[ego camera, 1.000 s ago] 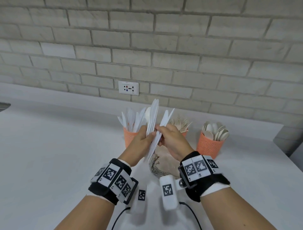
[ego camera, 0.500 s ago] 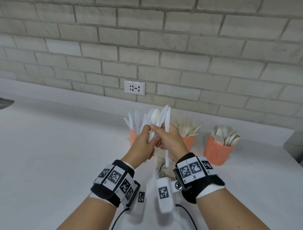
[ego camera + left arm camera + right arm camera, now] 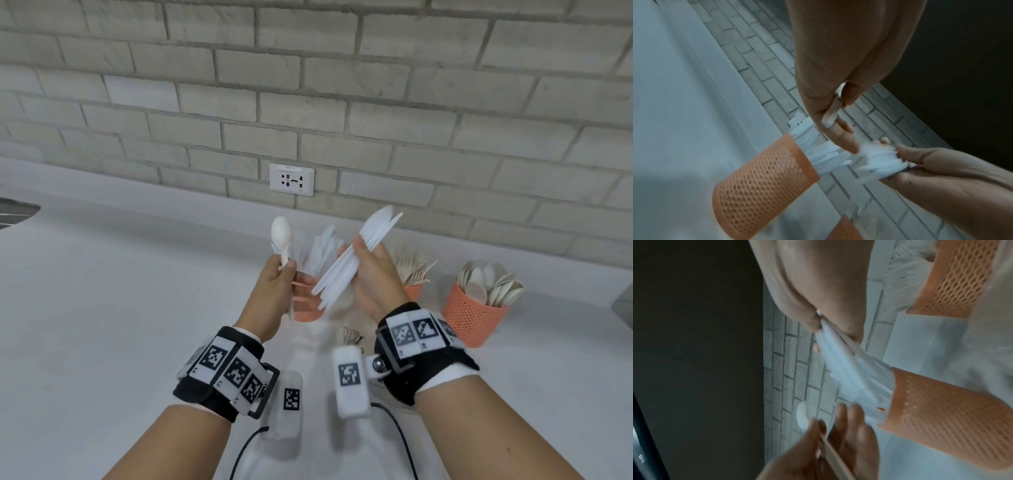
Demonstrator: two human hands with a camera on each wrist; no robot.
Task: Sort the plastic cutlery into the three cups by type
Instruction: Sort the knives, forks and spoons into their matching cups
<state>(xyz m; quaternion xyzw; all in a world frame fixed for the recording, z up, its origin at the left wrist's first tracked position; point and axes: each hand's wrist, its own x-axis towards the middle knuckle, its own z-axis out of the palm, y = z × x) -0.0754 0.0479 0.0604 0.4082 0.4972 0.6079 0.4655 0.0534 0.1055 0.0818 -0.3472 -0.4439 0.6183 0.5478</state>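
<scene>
While all three orange cups [image 3: 474,313] on the tabletop [image 3: 102,308] are already well stocked (knives, forks, spoons), one spoon [image 3: 283,240] is pinched upright by the left hand [image 3: 275,287] and a knife bundle [image 3: 356,263] is gripped by the right hand [image 3: 375,277], so sorting is judged nearly finished.

A white spoon [image 3: 281,236] stands at 11 o'clock of the white knife bundle [image 3: 352,262]. Three salmon-orange cups carry a honeycomb mesh pattern: the left cup [image 3: 764,185], the middle cup [image 3: 412,291], and the right cup [image 3: 471,317] holding cream spoons. The wall [image 3: 308,85] is grey-beige brick, the counter [image 3: 102,325] white.
</scene>
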